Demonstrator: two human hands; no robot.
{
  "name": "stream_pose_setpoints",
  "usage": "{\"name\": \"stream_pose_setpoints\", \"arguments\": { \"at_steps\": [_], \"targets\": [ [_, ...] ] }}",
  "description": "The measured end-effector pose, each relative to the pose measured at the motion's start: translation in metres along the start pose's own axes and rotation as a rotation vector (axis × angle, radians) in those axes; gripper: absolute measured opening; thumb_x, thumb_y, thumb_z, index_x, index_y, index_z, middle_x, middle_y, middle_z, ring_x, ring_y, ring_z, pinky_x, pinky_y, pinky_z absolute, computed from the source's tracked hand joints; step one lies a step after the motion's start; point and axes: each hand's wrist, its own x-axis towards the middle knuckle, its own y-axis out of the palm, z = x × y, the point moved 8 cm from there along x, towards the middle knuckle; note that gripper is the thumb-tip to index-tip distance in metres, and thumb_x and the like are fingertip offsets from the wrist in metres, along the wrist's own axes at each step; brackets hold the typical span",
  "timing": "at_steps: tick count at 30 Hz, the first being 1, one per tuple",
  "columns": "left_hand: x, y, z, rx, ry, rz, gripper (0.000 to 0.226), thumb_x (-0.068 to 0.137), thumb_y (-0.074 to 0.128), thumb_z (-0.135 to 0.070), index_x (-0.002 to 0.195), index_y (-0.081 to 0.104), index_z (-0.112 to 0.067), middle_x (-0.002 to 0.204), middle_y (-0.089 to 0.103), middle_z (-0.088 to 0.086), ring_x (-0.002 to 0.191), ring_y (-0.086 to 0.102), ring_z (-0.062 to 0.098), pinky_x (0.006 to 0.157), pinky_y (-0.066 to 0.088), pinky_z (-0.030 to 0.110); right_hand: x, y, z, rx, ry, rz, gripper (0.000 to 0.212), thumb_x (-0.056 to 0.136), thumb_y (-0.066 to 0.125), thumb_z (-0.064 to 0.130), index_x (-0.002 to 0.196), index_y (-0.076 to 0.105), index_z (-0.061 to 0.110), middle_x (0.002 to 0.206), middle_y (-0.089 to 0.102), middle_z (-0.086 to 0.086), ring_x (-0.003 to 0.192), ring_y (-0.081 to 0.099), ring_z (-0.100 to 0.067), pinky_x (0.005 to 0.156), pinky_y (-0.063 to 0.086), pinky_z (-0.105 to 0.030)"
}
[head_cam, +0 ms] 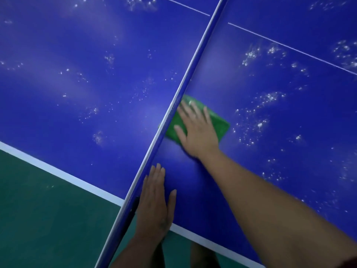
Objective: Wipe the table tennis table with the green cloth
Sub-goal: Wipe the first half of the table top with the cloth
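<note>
Right forearm (270,200) lies outstretched, right hand (197,132) flat atop green cloth (222,126).

The right hand (197,132) lies flat, palm down, fingers straight and slightly spread, pointing toward 11 o'clock. The bare right forearm (270,209) reaches in from 4 o'clock. The left hand (154,202) also lies flat, palm down, fingers together toward 12 o'clock and thumb apart toward 1 o'clock. The left forearm (131,252) enters from 6 o'clock.

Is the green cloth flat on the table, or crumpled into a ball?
Flat: the green cloth lies as a neat rectangle, pressed under the right hand.
</note>
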Motion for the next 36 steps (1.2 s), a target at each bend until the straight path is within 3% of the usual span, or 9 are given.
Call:
{"name": "stream_pose_setpoints", "arguments": {
  "at_steps": [4, 8, 13, 15, 19, 24, 29, 32, 36],
  "targets": [
    [0.006, 0.016, 0.0, 0.251, 0.098, 0.019, 0.075, 0.112, 0.048, -0.044, 0.171, 0.022, -0.004, 0.181, 0.015, 0.011, 0.168, 0.014, 0.032, 0.137, 0.012, 0.047, 0.036, -0.011, -0.033, -0.032, 0.145, -0.05, 0.071, 0.113, 0.028, 0.057, 0.174, 0.023, 0.022, 0.183, 0.014, 0.003, 0.169, 0.011, -0.023, 0.136, 0.005, -0.053],
    [0.005, 0.017, 0.001, 0.256, 0.096, -0.015, 0.078, 0.112, 0.047, -0.049, 0.172, 0.02, -0.006, 0.181, 0.015, 0.011, 0.167, 0.016, 0.032, 0.136, 0.013, 0.047, -0.016, -0.011, -0.019, -0.049, 0.161, -0.081, 0.07, 0.113, 0.029, 0.055, 0.173, 0.025, 0.02, 0.182, 0.015, 0.001, 0.169, 0.011, -0.023, 0.135, 0.01, -0.052],
    [0.006, 0.016, 0.003, 0.229, 0.126, -0.046, 0.079, 0.111, 0.052, -0.046, 0.17, 0.023, -0.003, 0.18, 0.019, 0.013, 0.166, 0.021, 0.035, 0.135, 0.019, 0.05, -0.154, 0.02, 0.006, -0.038, 0.013, 0.026, 0.072, 0.114, 0.034, 0.055, 0.175, 0.015, 0.023, 0.184, 0.005, 0.004, 0.17, 0.006, -0.024, 0.134, 0.015, -0.057],
    [0.006, 0.017, 0.005, 0.189, 0.13, -0.035, 0.08, 0.11, 0.052, -0.047, 0.171, 0.023, -0.004, 0.18, 0.02, 0.012, 0.166, 0.021, 0.034, 0.136, 0.017, 0.048, -0.167, 0.025, 0.001, -0.044, -0.05, 0.047, 0.072, 0.114, 0.036, 0.057, 0.175, 0.015, 0.024, 0.183, 0.007, 0.006, 0.169, 0.008, -0.024, 0.134, 0.016, -0.057],
    [0.006, 0.016, 0.004, 0.16, 0.108, -0.039, 0.076, 0.11, 0.051, -0.04, 0.17, 0.024, -0.003, 0.179, 0.02, 0.012, 0.166, 0.022, 0.034, 0.136, 0.017, 0.048, -0.104, 0.009, -0.016, -0.039, -0.133, 0.01, 0.071, 0.113, 0.041, 0.056, 0.174, 0.024, 0.023, 0.182, 0.013, 0.007, 0.169, 0.009, -0.021, 0.134, 0.018, -0.058],
    [0.033, 0.023, -0.027, 0.149, 0.123, -0.036, 0.074, 0.106, 0.054, -0.031, 0.167, 0.029, 0.003, 0.179, 0.019, 0.015, 0.166, 0.02, 0.036, 0.134, 0.02, 0.054, 0.013, -0.018, -0.054, -0.064, -0.063, -0.082, 0.069, 0.112, 0.037, 0.056, 0.172, 0.031, 0.021, 0.181, 0.022, 0.005, 0.168, 0.017, -0.022, 0.136, 0.011, -0.051],
    [0.09, 0.033, -0.062, 0.151, 0.191, -0.049, 0.071, 0.11, 0.052, -0.029, 0.168, 0.025, 0.001, 0.179, 0.019, 0.014, 0.167, 0.016, 0.032, 0.134, 0.021, 0.051, 0.133, -0.043, -0.103, -0.051, 0.118, -0.039, 0.071, 0.113, 0.03, 0.057, 0.174, 0.021, 0.024, 0.183, 0.012, 0.006, 0.169, 0.01, -0.021, 0.136, 0.004, -0.049],
    [0.127, 0.032, -0.07, 0.145, 0.174, -0.108, 0.068, 0.109, 0.054, -0.023, 0.166, 0.029, 0.005, 0.177, 0.024, 0.018, 0.167, 0.019, 0.032, 0.134, 0.023, 0.051, 0.124, -0.042, -0.099, -0.061, 0.166, -0.065, 0.071, 0.112, 0.03, 0.056, 0.174, 0.021, 0.023, 0.183, 0.012, 0.004, 0.169, 0.011, -0.023, 0.135, 0.005, -0.051],
    [0.167, 0.031, -0.081, 0.066, 0.143, -0.174, 0.064, 0.108, 0.052, -0.018, 0.163, 0.033, 0.009, 0.173, 0.03, 0.022, 0.164, 0.026, 0.035, 0.131, 0.03, 0.056, 0.053, -0.035, -0.08, -0.077, 0.043, -0.09, 0.071, 0.11, 0.035, 0.056, 0.172, 0.031, 0.023, 0.181, 0.021, 0.002, 0.168, 0.017, -0.023, 0.135, 0.011, -0.052]
  ]
}}
